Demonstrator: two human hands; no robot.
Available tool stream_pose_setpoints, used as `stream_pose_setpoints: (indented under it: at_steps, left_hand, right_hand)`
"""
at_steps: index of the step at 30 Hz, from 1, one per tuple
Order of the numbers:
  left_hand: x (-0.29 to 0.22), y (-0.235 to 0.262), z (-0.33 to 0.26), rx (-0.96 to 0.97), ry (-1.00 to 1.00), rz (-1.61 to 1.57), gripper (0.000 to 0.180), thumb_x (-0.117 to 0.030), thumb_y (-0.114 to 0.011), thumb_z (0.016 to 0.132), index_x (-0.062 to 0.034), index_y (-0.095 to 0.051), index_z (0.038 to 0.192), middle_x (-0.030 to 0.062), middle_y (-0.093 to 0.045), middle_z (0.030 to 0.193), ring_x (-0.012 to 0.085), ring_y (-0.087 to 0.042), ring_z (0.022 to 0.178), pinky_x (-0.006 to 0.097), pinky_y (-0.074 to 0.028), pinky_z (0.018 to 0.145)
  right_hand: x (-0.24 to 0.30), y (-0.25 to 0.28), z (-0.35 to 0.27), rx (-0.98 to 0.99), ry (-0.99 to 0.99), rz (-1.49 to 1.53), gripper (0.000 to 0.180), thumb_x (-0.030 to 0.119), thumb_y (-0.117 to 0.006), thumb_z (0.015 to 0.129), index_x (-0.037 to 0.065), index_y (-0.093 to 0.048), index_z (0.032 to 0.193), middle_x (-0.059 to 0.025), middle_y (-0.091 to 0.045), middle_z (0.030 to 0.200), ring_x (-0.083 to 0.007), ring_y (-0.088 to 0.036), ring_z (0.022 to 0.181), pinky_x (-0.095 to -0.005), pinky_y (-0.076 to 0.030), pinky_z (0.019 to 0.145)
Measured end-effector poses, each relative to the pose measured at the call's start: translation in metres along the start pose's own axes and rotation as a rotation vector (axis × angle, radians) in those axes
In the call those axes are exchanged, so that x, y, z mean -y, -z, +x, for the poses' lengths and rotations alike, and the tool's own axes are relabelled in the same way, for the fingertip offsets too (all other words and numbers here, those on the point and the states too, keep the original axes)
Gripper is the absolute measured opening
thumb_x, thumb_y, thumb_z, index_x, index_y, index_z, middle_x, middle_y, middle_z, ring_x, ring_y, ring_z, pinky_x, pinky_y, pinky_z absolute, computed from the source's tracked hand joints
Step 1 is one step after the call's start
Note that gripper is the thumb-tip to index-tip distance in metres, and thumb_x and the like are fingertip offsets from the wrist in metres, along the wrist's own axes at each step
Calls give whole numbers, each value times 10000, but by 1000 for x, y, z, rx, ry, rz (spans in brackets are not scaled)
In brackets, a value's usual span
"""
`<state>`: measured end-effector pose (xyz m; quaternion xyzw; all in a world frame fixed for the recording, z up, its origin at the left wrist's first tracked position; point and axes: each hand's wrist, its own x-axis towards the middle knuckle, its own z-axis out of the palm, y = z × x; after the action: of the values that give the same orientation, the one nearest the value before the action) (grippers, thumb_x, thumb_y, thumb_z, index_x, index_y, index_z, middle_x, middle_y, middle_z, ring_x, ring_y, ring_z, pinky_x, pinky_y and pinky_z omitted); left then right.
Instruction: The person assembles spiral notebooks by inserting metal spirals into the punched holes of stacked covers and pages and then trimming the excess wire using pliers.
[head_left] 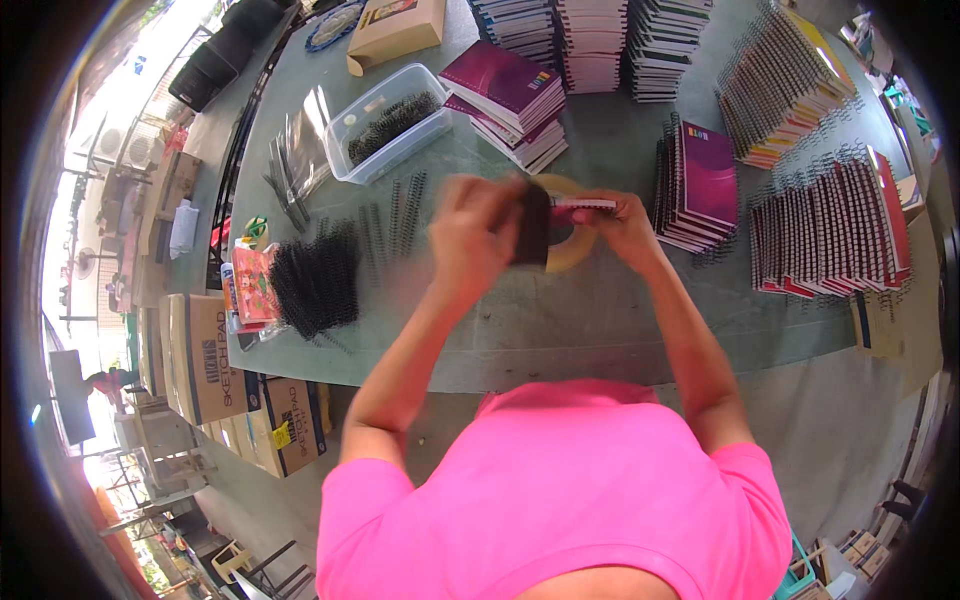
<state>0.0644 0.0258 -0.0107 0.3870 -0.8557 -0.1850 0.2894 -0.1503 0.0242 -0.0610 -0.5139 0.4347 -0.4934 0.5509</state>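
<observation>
Tabletop (620, 335) right edge: red-covered coil-bound notebooks (825, 235), looking done. Purple-covered pile (505, 85) toward the far edge seems uncoiled, so probably work left. Loose black coils (315, 280), left edge. Right hand (625, 222) grip's pinching a thin white-edged booklet (585, 204) over the middle; left hand (468, 230) blurred, can't tell.
</observation>
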Motion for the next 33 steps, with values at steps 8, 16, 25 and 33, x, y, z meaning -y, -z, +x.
stream_pose_setpoints:
  at_steps: [8,16,25,33]
  left_hand:
    - [-12,11,22,-337,-20,112,277,-72,-719,695,-93,-677,969,94,-591,903,246,-581,863,342,-478,750]
    - [-22,0,37,-283,-29,0,280,-50,-704,681,-95,-678,956,109,-583,863,286,-566,869,383,-465,756]
    - [-27,-46,-22,216,22,-117,250,-138,-708,708,-111,-666,953,123,-565,979,312,-569,892,410,-480,757]
    - [-5,-5,41,21,-227,427,217,-116,-642,764,-75,-617,975,76,-579,967,278,-515,978,401,-382,822]
  right_hand:
    - [-11,0,-5,2,-105,89,242,-42,-625,793,5,-646,1030,-17,-655,929,-78,-579,829,-227,-463,761]
    - [-18,7,0,49,-45,-18,250,-28,-587,831,-11,-625,1078,-7,-652,947,-55,-558,872,-221,-458,768]
    - [3,4,0,88,29,-43,254,10,-583,851,-6,-618,1102,-41,-646,1053,-84,-565,962,-231,-454,837]
    - [9,-6,-11,-4,131,128,254,-31,-585,838,-23,-601,1091,-82,-627,1110,-115,-576,1013,-245,-474,852]
